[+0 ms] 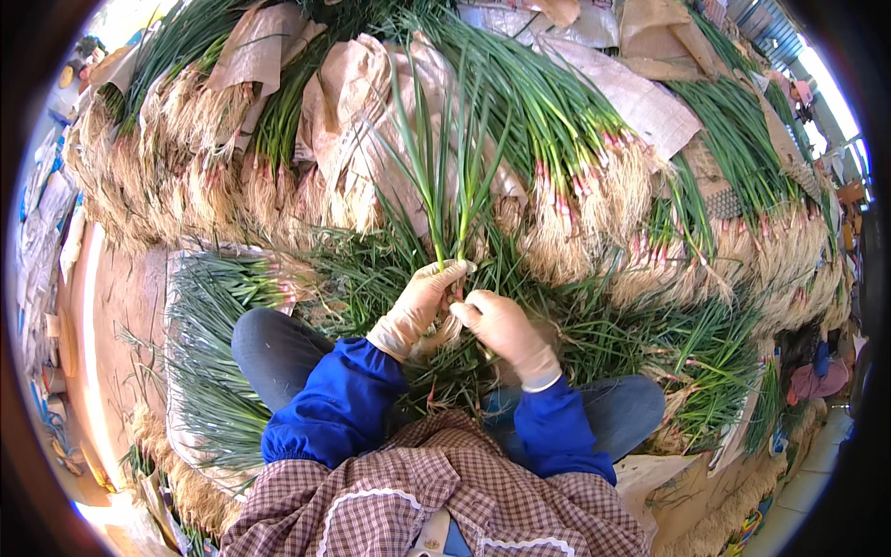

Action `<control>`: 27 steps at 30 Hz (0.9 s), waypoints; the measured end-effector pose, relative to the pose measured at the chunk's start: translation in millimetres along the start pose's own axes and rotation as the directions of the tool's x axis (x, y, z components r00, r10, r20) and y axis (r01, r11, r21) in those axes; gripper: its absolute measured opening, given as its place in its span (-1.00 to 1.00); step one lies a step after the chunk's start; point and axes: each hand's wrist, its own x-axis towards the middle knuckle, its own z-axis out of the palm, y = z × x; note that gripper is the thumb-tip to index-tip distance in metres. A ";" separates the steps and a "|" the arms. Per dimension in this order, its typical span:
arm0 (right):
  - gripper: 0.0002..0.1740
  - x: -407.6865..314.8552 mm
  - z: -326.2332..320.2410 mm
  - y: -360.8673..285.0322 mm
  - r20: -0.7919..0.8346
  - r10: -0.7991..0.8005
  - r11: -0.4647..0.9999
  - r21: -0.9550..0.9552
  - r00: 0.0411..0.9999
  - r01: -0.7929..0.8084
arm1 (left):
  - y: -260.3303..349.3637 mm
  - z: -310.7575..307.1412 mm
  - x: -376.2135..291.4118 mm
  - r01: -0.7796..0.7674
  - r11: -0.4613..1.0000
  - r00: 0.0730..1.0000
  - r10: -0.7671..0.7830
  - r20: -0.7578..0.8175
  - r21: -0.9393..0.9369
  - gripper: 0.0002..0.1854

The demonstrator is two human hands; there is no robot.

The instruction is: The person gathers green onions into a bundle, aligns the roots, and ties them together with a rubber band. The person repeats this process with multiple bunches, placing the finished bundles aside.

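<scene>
My left hand, in a pale rubber glove, holds a few green onions upright by their lower stems. Their long leaves fan out away from me, and the roots hang below the fingers. My right hand, gloved too, is curled with thumb and forefinger pinched at the stem bases beside the left fingers. What exactly lies between those fingertips is partly hidden. Under both hands spreads a heap of loose green leaves and trimmings, between my bent knees.
A long bank of green onions with roots towards me runs across the front, partly covered by woven sacks. More onions lie at my left knee. Loose stalks lie by my right knee. Wooden flooring shows at far left.
</scene>
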 end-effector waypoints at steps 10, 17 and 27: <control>-0.66 39.8 24.7 16.1 -0.139 0.205 0.873 0.474 0.969 -0.117 | -20.4 -17.5 -30.6 -0.041 0.998 0.979 0.031 0.200 0.047 -0.72; -0.69 47.1 10.6 67.1 0.323 0.599 0.795 -0.354 0.733 -0.493 | 2.6 4.9 -83.2 -0.168 0.970 0.986 0.166 0.023 0.178 -0.72; -0.72 59.5 -89.1 -4.5 -0.574 0.001 0.651 -0.621 0.819 -0.437 | 24.7 19.9 -43.5 -0.143 0.978 0.957 0.176 0.229 -0.154 -0.71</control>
